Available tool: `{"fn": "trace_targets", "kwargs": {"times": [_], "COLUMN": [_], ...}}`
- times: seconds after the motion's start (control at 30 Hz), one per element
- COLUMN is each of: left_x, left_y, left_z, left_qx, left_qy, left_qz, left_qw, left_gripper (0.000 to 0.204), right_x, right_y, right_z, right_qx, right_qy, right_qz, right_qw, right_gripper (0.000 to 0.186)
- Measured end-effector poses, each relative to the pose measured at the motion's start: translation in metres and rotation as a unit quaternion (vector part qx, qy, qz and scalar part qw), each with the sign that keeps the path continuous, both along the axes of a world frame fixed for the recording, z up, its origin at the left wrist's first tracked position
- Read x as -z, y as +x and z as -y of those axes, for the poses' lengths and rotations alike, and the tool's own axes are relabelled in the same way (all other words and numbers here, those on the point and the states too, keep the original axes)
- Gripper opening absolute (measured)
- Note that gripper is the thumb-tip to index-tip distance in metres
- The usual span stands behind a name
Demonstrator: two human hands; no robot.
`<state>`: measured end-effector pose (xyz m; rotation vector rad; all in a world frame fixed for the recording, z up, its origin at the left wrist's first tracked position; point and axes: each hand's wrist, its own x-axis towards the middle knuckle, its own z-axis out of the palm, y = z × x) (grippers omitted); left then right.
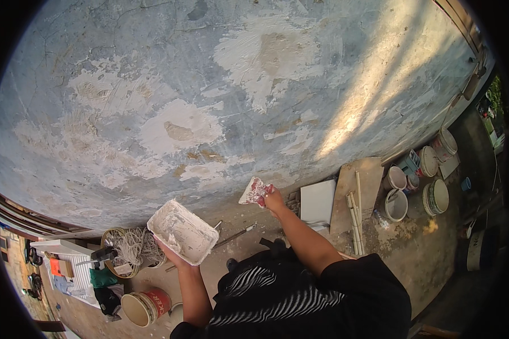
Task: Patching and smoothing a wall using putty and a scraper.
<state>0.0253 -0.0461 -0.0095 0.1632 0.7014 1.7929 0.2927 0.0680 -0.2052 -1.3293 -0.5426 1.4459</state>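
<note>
My left hand (174, 254) holds a rectangular white tub (210, 242) from below and the side; its inside is smeared with white filler paste, thicker toward one edge. In my right hand (274, 199) is a putty knife (253, 191) with a red handle, its wide blade coated in the same white paste. The knife is to the right of the tub, apart from it and in front of the wall. The blue-grey wall (169, 45) carries several rough white patches (201, 127), some with darker, damp-looking middles. My left fingers are mostly hidden under the tub.
A basket of rope (133, 248), a red-and-cream bucket (147, 306) and a white shelf unit (68, 247) stand at left. To the right, a white panel (316, 203), a brown board (359, 175) and thin poles (355, 223) lean near the wall, with several buckets (396, 204) beyond.
</note>
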Motion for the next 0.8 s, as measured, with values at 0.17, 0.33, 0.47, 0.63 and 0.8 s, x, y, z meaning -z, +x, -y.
{"fn": "trace_targets", "kwargs": {"times": [0.17,0.33,0.47,0.63,0.8], "left_x": [-0.003,0.002,0.0,0.001,0.0], "left_y": [0.0,-0.013,-0.016,-0.019,-0.001], "left_z": [0.008,0.024,0.026,0.026,0.012], "left_qx": [-0.006,-0.035,-0.048,-0.063,-0.031], "left_qy": [0.014,0.026,0.019,0.023,0.022], "left_qz": [-0.02,-0.042,-0.029,-0.029,-0.041], "left_qw": [1.0,0.998,0.998,0.997,0.998], "left_gripper": [0.054,0.055,0.056,0.056,0.056], "right_x": [-0.002,-0.004,0.026,0.01,0.063], "right_y": [-0.004,0.033,0.034,0.025,0.038], "right_z": [-0.004,0.001,-0.005,0.001,0.0], "right_qx": [-0.03,0.012,0.039,0.096,0.074], "right_qy": [0.016,0.067,0.098,0.009,0.004], "right_qz": [0.15,0.179,0.145,-0.241,-0.134], "right_qw": [0.988,0.982,0.984,0.966,0.988], "right_gripper": [0.021,0.025,0.024,0.021,0.027]}}
